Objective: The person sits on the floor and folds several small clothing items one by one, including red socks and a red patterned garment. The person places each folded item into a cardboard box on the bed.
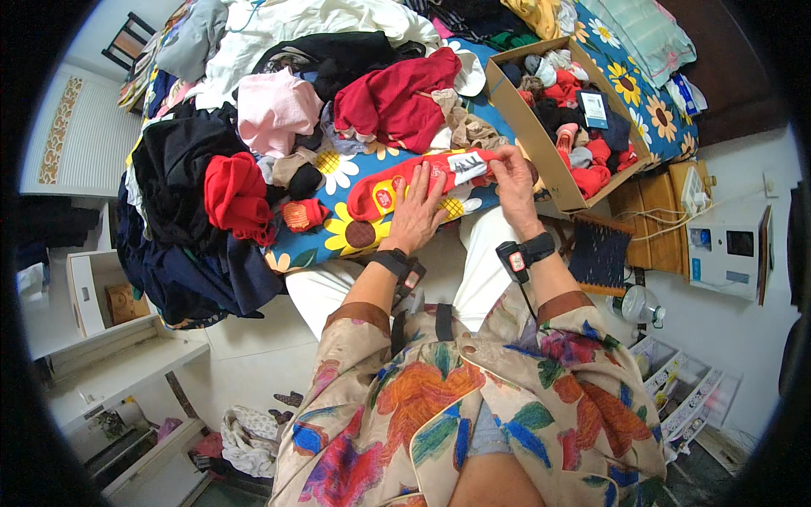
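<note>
A red sock point(405, 180) with a yellow patch and a white label lies stretched out on the blue sunflower-print bedding point(393, 229). My left hand point(418, 206) rests spread and flat on the sock's middle. At the sock's right end, my right hand point(514, 184) pinches its edge between thumb and fingers. A small rolled red and orange item point(303, 215) lies left of the sock's toe. Close to my right hand stands an open cardboard box point(538, 139) filled with red, black and grey socks, with a tagged dark item point(593, 109) on top.
Heaped clothes surround the sock: a dark red garment point(399, 98), a pink cloth point(279, 113), black clothing point(184, 171) and a red knitted piece point(236, 193). Beige fabric point(475, 127) lies behind my right hand. A wooden cabinet point(652, 222) stands beyond the box, with a plastic bottle point(637, 305) below.
</note>
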`<action>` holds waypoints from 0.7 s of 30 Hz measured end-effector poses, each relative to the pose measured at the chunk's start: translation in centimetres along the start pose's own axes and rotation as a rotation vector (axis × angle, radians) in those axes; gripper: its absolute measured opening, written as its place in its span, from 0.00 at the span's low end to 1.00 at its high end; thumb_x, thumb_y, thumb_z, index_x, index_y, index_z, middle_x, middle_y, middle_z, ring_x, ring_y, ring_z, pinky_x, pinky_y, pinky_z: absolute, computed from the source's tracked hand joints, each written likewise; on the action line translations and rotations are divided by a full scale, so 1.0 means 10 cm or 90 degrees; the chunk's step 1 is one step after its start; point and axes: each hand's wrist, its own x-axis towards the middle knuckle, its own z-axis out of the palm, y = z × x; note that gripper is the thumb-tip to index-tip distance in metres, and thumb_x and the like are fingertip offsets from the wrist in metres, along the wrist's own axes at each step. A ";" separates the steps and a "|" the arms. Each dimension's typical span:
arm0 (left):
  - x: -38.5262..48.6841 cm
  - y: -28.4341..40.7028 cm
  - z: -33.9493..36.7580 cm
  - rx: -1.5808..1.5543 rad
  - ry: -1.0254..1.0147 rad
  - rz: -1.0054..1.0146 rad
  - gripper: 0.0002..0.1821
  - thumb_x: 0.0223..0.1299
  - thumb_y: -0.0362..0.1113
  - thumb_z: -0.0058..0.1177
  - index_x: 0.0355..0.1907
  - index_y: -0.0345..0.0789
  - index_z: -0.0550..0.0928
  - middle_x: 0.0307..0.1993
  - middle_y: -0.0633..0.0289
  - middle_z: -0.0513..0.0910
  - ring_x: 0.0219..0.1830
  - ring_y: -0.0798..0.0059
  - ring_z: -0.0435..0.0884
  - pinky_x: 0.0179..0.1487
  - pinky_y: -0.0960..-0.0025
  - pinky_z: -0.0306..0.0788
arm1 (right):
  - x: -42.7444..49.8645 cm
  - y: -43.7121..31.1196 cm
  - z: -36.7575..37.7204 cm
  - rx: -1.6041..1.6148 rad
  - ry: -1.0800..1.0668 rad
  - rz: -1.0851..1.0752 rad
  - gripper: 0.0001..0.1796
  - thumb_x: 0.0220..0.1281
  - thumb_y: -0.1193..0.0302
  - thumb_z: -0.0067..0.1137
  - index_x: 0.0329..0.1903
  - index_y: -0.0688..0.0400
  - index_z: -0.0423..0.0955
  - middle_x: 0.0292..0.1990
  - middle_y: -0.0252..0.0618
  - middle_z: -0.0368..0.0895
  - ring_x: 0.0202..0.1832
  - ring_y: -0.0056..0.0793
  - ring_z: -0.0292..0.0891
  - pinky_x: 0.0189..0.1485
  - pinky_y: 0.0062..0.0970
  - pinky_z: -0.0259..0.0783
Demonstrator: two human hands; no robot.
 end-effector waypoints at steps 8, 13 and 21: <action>-0.01 -0.01 0.02 0.012 -0.006 0.010 0.37 0.64 0.50 0.55 0.75 0.53 0.62 0.79 0.49 0.46 0.80 0.50 0.42 0.76 0.40 0.40 | -0.11 -0.02 -0.09 -0.265 -0.111 -0.116 0.08 0.69 0.73 0.56 0.49 0.57 0.72 0.42 0.39 0.74 0.46 0.35 0.69 0.51 0.30 0.69; -0.01 0.00 0.01 0.025 -0.013 0.012 0.36 0.64 0.50 0.54 0.75 0.56 0.62 0.79 0.50 0.46 0.80 0.49 0.42 0.76 0.40 0.39 | -0.17 0.00 -0.09 -0.471 -0.205 -0.123 0.08 0.65 0.76 0.54 0.46 0.59 0.72 0.39 0.44 0.76 0.42 0.43 0.69 0.48 0.38 0.69; -0.01 0.00 0.02 0.045 -0.035 0.006 0.35 0.65 0.51 0.53 0.75 0.57 0.63 0.79 0.49 0.47 0.80 0.49 0.42 0.76 0.40 0.39 | -0.25 0.10 -0.01 -0.624 -0.161 -0.248 0.07 0.59 0.78 0.56 0.41 0.59 0.74 0.39 0.43 0.78 0.48 0.46 0.70 0.51 0.40 0.67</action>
